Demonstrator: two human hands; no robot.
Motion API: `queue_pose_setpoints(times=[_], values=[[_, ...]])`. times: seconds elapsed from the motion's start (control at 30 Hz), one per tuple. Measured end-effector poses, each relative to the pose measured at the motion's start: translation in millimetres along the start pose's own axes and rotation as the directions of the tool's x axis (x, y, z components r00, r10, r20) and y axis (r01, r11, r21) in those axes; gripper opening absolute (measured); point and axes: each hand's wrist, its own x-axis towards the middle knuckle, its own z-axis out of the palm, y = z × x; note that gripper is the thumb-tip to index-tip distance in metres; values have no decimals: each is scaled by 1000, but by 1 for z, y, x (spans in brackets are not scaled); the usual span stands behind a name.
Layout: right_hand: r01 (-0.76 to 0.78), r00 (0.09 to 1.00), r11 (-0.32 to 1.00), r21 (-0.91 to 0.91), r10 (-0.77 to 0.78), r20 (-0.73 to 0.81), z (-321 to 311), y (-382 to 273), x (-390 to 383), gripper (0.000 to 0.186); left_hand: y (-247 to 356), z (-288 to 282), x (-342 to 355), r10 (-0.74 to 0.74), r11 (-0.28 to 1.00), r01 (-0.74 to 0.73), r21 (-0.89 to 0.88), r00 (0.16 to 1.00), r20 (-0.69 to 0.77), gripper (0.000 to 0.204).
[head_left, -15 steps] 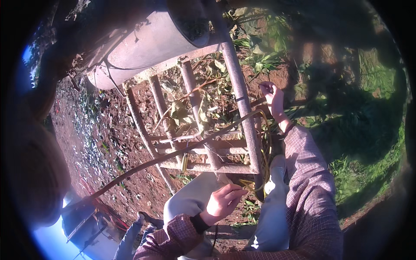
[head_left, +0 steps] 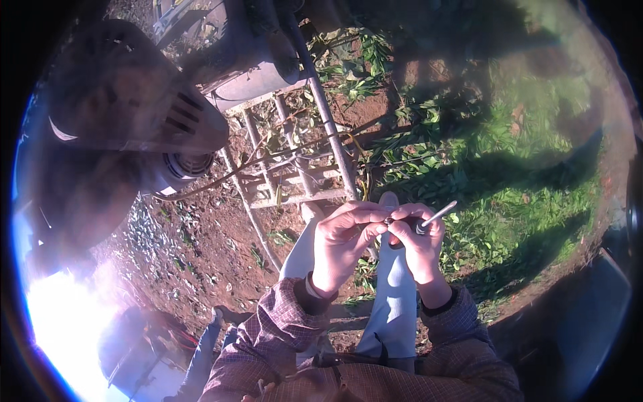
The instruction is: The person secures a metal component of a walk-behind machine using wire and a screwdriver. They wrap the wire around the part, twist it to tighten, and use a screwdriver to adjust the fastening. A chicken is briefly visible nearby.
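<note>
My left hand (head_left: 338,251) is closed in a pinch at a small dark piece (head_left: 390,221), too small to name, meeting my right hand's fingertips. My right hand (head_left: 418,251) is closed around a dark cylindrical item (head_left: 420,226) with a thin silvery rod (head_left: 442,213) sticking out up and to the right. Both hands are held close together over my light trousers (head_left: 388,301). Beyond them lies a rusty barred metal frame (head_left: 345,171), with a dark cable (head_left: 224,179) running across it and yellow wire at its right.
A large dark vented machine housing (head_left: 187,114) looms upper left. A pale metal cylinder (head_left: 251,84) is behind the frame. Another person's jeans (head_left: 201,362) show at lower left. Soil (head_left: 221,254) and leafy ground (head_left: 509,201) surround the frame, with heavy shadow at right.
My hands, apart earlier, have come together, and the rod item now shows in my right hand. The view has shifted, so the frame looks higher and smaller and the vented housing fills the upper left.
</note>
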Motion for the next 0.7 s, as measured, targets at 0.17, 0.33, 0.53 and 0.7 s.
queue_pose_setpoints(times=[0.17,0.33,0.53,0.7], values=[[34,996,994,-103,-25,82,46,-77,-49,13,84,9,-44,275,941,-269,207,962,0,15],[358,919,907,-221,-301,254,102,-103,-69,19,148,-16,-71,248,968,-248,34,969,-12,14],[506,860,819,-270,-456,229,192,-79,-87,21,177,-94,-89,81,961,-79,-266,997,-3,15],[302,950,952,-55,-305,-69,276,-33,-116,16,200,-166,-103,160,987,-160,-4,986,37,13]])
